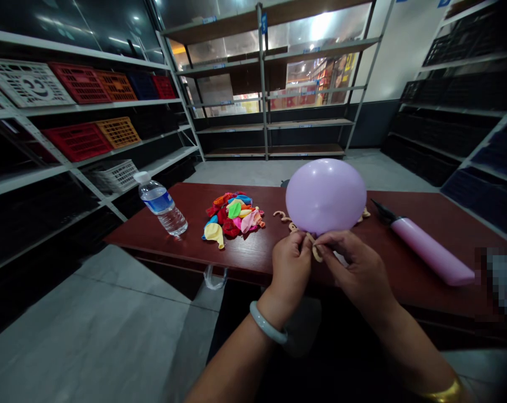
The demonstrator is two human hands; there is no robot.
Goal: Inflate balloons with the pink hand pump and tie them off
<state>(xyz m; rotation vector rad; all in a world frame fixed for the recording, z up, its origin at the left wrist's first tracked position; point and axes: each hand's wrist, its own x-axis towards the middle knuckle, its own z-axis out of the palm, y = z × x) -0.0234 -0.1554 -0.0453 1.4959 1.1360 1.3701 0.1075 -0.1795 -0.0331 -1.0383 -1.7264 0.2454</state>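
Observation:
An inflated purple balloon (325,193) stands above the near side of the table, its neck end down between my hands. My left hand (293,263) is closed in a pinch at the balloon's neck, thumb on top. With thumb and forefinger, my right hand (356,263) pinches a thin beige band (316,253) that loops below the neck. The knot or mouth of the balloon is mostly hidden by my fingers. More beige band pieces (282,215) lie on the table beside and behind the balloon.
On the dark red table (186,252) lie a pile of uninflated coloured balloons (236,215) and a pink hand pump (432,249) with a black nozzle. A water bottle (163,204) stands at the left. Shelves with plastic crates (79,140) line the left wall.

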